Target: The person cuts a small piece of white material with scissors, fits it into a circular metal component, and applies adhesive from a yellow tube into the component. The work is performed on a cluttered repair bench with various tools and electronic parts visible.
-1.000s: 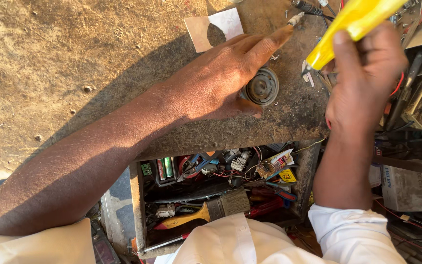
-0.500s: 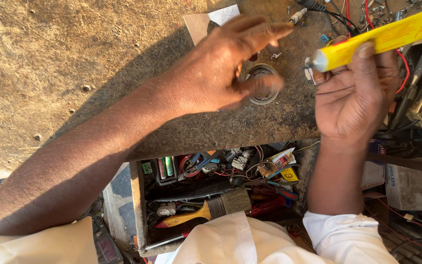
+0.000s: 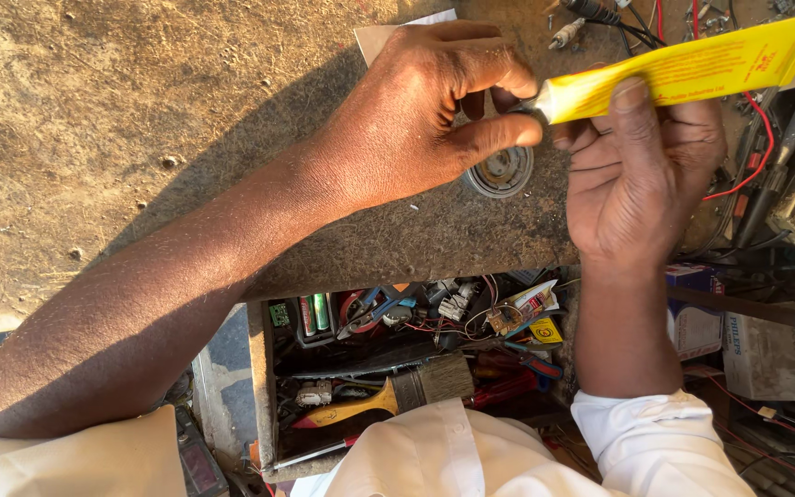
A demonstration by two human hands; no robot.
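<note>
**Two hands at the tip of a yellow tube**

Nearest, an open drawer [image 3: 264, 387] holds one yellow-handled paintbrush [image 3: 388, 398] among tangled small parts too cluttered to count. Above it, the right hand [image 3: 641, 175] grips one flat yellow plastic tube [image 3: 692, 69], its far end cut off. The left hand [image 3: 416, 120] pinches the tube's tip, hiding it. One round grey metal disc [image 3: 501, 172] lies on the worn bench just below, half covered.

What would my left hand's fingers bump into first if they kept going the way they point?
Likely the nozzle end of the yellow tube; the left hand fingers already look pinched at it.
</note>
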